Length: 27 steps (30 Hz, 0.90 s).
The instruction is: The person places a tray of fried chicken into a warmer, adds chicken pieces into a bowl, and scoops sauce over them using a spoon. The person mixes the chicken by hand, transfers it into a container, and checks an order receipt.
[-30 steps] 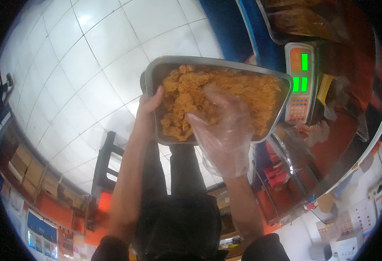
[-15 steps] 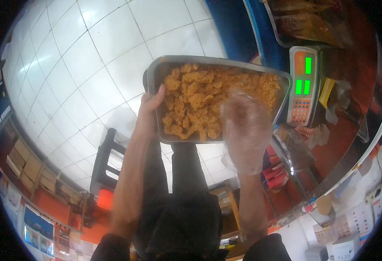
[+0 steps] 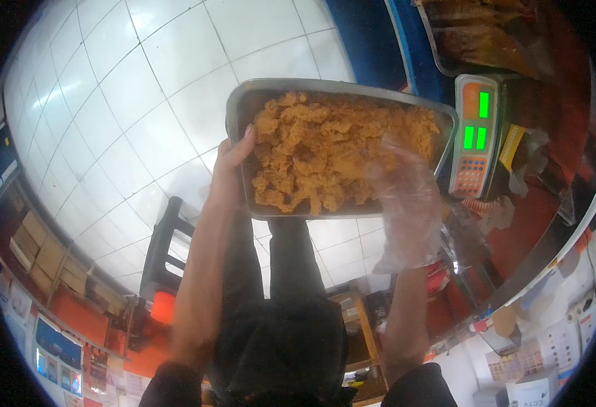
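Note:
A metal tray [image 3: 344, 87] filled with golden-brown fried chicken pieces [image 3: 311, 149] is held level in front of me. My left hand [image 3: 233, 163] grips its left side, the thumb over the rim and the other fingers hidden beneath. Over the tray's lower right part is my right hand [image 3: 410, 203], wearing a loose clear plastic glove [image 3: 413, 237]. Its fingertips are at the chicken, but motion blur and the crinkled plastic hide their shape, and I cannot tell whether a piece is between them.
A digital scale [image 3: 474, 136] with lit green displays stands on the reddish-brown counter [image 3: 542, 217] at right. Plastic bags [image 3: 471, 237] lie near it, and another tray [image 3: 481, 41] sits farther up. A black stool [image 3: 165, 244] stands on the white tiled floor [image 3: 142, 102] at left.
My gloved right hand has shifted rightward and slightly down, uncovering more chicken in the middle of the tray. The left hand keeps its hold, and the tray's left end has risen slightly in view.

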### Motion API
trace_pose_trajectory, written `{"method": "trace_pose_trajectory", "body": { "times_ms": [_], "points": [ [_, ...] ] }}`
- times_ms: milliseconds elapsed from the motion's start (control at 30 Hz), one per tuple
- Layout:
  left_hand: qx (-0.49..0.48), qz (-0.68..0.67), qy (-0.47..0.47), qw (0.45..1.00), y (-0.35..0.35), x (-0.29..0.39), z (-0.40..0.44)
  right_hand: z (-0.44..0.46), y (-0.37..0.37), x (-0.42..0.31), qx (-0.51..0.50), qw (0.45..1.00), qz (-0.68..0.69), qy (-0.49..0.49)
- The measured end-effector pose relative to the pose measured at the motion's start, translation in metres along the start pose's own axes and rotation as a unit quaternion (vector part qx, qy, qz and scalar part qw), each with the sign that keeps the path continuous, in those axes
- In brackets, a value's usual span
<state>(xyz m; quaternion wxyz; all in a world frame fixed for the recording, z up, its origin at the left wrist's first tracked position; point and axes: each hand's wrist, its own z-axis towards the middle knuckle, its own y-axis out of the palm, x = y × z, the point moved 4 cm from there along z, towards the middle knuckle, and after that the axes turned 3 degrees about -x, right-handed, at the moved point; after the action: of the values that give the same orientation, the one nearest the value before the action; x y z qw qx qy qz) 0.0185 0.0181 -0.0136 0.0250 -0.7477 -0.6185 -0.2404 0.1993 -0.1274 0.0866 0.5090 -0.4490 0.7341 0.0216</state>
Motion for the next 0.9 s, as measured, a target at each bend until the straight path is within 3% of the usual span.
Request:
{"method": "trace_pose_trajectory", "body": {
  "times_ms": [67, 167, 267, 367, 500, 600, 700, 800, 833, 900],
  "points": [
    [-0.053, 0.083, 0.019, 0.995, -0.001, 0.002, 0.004, 0.001, -0.009, 0.01, 0.01, 0.998, 0.054, 0.027],
    [-0.036, 0.089, 0.037, 0.995, -0.003, 0.003, 0.005, 0.002, -0.02, 0.019, 0.038, 0.975, 0.168, 0.139],
    [-0.002, 0.069, 0.03, 0.997, -0.007, -0.002, 0.008, 0.001, -0.019, 0.022, 0.054, 0.955, 0.241, 0.162],
    [-0.049, 0.077, 0.032, 0.995, 0.005, 0.007, 0.002, -0.001, -0.021, 0.025, 0.054, 0.949, 0.262, 0.164],
    [-0.028, 0.065, 0.016, 0.997, 0.011, 0.007, -0.002, -0.002, -0.024, 0.028, 0.049, 0.953, 0.261, 0.147],
    [-0.038, 0.072, 0.023, 0.996, 0.011, 0.007, 0.0, -0.005, -0.036, 0.039, 0.103, 0.959, 0.209, 0.159],
    [-0.048, 0.101, 0.036, 0.993, 0.009, 0.006, 0.002, -0.008, -0.056, 0.056, 0.084, 0.993, -0.038, 0.069],
    [-0.03, 0.105, 0.028, 0.994, 0.01, 0.006, 0.003, -0.011, -0.057, 0.031, 0.065, 0.965, -0.25, 0.035],
    [-0.027, 0.104, 0.028, 0.994, 0.012, 0.007, 0.002, -0.015, -0.059, 0.039, 0.065, 0.995, 0.005, 0.073],
    [-0.024, 0.103, 0.027, 0.994, 0.016, 0.009, 0.001, -0.017, -0.055, 0.039, 0.062, 0.958, 0.259, 0.105]
  ]
}}
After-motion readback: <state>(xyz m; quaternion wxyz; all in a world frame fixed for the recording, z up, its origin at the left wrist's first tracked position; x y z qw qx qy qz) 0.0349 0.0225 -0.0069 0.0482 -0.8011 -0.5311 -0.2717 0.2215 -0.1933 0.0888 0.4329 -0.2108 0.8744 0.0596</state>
